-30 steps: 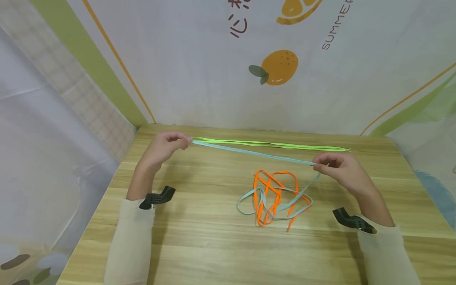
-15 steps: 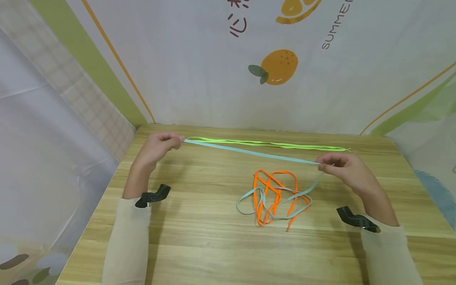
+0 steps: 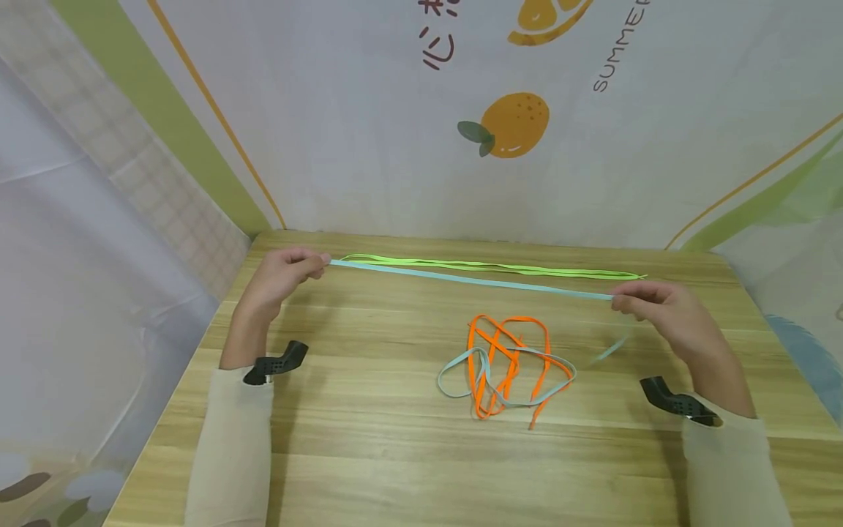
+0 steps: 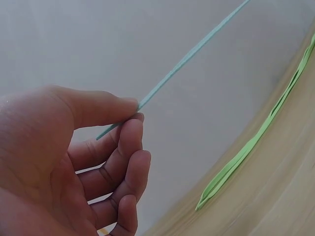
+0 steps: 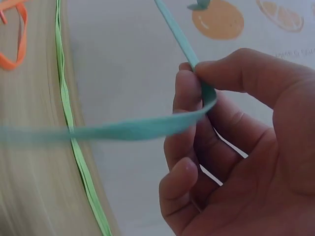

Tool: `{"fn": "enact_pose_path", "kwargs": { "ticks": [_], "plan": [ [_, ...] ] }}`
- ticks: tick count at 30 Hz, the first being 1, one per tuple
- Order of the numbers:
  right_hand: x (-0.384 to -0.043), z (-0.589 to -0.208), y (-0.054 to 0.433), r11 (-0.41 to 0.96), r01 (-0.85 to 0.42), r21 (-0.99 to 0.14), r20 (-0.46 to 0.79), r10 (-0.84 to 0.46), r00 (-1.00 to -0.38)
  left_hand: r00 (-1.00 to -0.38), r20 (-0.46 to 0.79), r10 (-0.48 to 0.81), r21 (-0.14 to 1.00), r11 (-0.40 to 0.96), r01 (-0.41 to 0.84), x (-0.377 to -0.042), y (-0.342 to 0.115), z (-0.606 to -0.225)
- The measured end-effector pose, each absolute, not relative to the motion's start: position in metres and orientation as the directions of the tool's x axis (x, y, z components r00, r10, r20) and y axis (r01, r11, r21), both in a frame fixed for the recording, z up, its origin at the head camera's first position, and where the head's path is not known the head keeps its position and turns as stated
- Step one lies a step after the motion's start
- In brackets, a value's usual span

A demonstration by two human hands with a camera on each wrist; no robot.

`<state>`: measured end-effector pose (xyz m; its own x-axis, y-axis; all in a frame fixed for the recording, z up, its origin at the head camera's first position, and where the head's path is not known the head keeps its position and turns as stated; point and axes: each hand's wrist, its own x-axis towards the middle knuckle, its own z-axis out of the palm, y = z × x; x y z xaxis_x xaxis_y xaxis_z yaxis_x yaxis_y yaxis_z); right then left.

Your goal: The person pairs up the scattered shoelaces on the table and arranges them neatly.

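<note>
A light blue shoelace (image 3: 470,280) is stretched nearly straight between both hands, raised over the back of the table. My left hand (image 3: 279,277) pinches it near one end between thumb and index finger; in the left wrist view a short tip pokes out past the thumb. On the other side my right hand (image 3: 668,311) pinches the same lace farther along, and its loose part bends down from the fingers, blurred in the right wrist view. The rest of the blue lace loops over a tangled orange shoelace (image 3: 476,366) on the tabletop.
A lime green shoelace (image 3: 560,271), folded into long strands, lies along the back of the wooden table (image 3: 395,461). Behind the table hangs a white cloth (image 3: 369,146) with fruit prints. Black wrist cameras sit on both sleeves.
My hands have moved apart, left hand leftward and right hand rightward, so the blue span between them is longer. More blue lace has lifted off the orange tangle.
</note>
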<state>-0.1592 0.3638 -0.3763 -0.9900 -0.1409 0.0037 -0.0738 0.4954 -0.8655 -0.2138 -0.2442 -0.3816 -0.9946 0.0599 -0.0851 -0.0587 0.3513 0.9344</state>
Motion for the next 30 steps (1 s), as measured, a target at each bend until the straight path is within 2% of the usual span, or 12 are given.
{"fn": "enact_pose_path", "kwargs": {
  "ticks": [10, 22, 30],
  "plan": [
    [-0.161, -0.39, 0.397, 0.48, -0.016, -0.877, -0.027, -0.082, -0.996, -0.993, -0.11, 0.047, 0.933, 0.351, -0.086, -0.213, -0.245, -0.382],
    [-0.159, -0.4, 0.428, 0.41, 0.093, -0.907, -0.078, 0.053, -0.996, -0.994, -0.093, 0.056, 0.93, 0.362, -0.066, -0.215, -0.244, -0.385],
    [-0.159, -0.406, 0.437, 0.262, 0.112, -0.959, -0.084, 0.115, -0.99, -0.994, -0.092, 0.051, 0.922, 0.382, -0.066, -0.216, -0.245, -0.387]
  ]
}}
